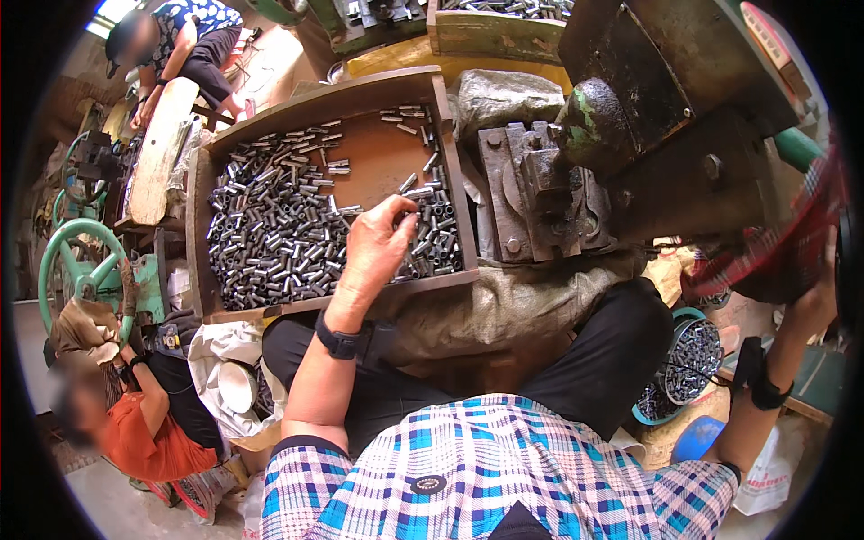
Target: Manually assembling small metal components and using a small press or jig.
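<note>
Head view: the left hand [382, 238] curls over metal tubes [279, 229] (whether grasping one, I cannot tell), most heaped left of its grip; the right hand [816, 301], by red checked cloth [781, 243], is equally unreadable.

A head-worn fisheye looks closely down.

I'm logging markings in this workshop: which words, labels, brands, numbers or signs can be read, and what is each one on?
White bag at lower right: red lettering, small and distorted; I won't copy it out.
Dark round disc on the checked shirt: faint marks, too small to read.
No other lettering stands out clearly enough to read.
</note>
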`<state>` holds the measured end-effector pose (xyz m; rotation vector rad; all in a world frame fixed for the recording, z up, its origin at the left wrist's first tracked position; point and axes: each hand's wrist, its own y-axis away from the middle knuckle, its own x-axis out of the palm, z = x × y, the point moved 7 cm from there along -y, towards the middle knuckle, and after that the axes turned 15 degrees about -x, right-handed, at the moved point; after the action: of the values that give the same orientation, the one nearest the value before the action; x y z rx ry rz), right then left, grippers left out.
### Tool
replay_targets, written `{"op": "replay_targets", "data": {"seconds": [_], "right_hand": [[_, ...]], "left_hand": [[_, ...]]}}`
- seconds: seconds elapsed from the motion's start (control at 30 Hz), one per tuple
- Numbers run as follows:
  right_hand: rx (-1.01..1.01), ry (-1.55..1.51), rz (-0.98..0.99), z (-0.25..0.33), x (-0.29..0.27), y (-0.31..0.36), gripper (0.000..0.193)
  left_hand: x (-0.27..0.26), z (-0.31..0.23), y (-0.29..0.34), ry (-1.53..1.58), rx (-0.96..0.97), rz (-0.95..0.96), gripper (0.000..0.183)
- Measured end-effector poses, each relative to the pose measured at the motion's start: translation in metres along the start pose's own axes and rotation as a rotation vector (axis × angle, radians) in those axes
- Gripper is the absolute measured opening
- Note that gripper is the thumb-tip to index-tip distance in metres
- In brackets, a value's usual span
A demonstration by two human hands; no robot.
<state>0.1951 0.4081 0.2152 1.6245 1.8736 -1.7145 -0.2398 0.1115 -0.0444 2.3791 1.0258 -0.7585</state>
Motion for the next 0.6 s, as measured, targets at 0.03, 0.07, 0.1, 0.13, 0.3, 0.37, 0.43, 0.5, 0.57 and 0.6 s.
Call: {"op": "replay_targets", "data": {"seconds": [0.03,0.07,0.1,0.13,0.3,0.37,0.43,0.5,0.57,0.6], "right_hand": [[-0.201,0.311,0.018,0.013,-0.003,-0.009,0.034],[0.125,-0.202,-0.638,0.069,-0.015,-0.045,0.044],[0.051,-0.085,-0.573,0.084,-0.026,-0.04,0.034],[-0.019,0.041,-0.508,0.096,-0.039,-0.031,0.025],[-0.477,-0.904,-0.002,0.328,0.002,-0.085,0.034],[-0.592,-0.848,0.069,0.376,0.06,-0.089,0.028],[-0.634,-0.796,0.226,0.416,0.131,-0.087,0.013],[-0.598,-0.738,0.345,0.439,0.186,-0.087,0.014],[-0.629,-0.712,0.377,0.461,0.214,-0.091,0.016],[-0.632,-0.707,0.383,0.465,0.223,-0.092,0.016]], "left_hand": [[-0.007,0.003,0.002,-0.108,-0.017,-0.009,0.015],[-0.011,0.004,0.005,-0.245,-0.042,-0.011,0.013],[-0.019,0.009,0.007,-0.224,-0.042,-0.027,0.013],[-0.019,0.006,0.008,-0.244,0.038,-0.049,0.013],[-0.01,0.011,0.017,-0.41,0.216,-0.05,0.016],[0.0,0.01,0.015,-0.438,0.242,-0.036,0.018],[0.009,0.01,0.011,-0.583,0.268,-0.037,0.017],[0.019,0.011,0.008,-0.646,0.328,-0.047,0.011],[0.022,0.01,0.008,-0.679,0.328,-0.021,0.011],[0.023,0.006,0.01,-0.65,0.35,-0.016,0.01]]}}
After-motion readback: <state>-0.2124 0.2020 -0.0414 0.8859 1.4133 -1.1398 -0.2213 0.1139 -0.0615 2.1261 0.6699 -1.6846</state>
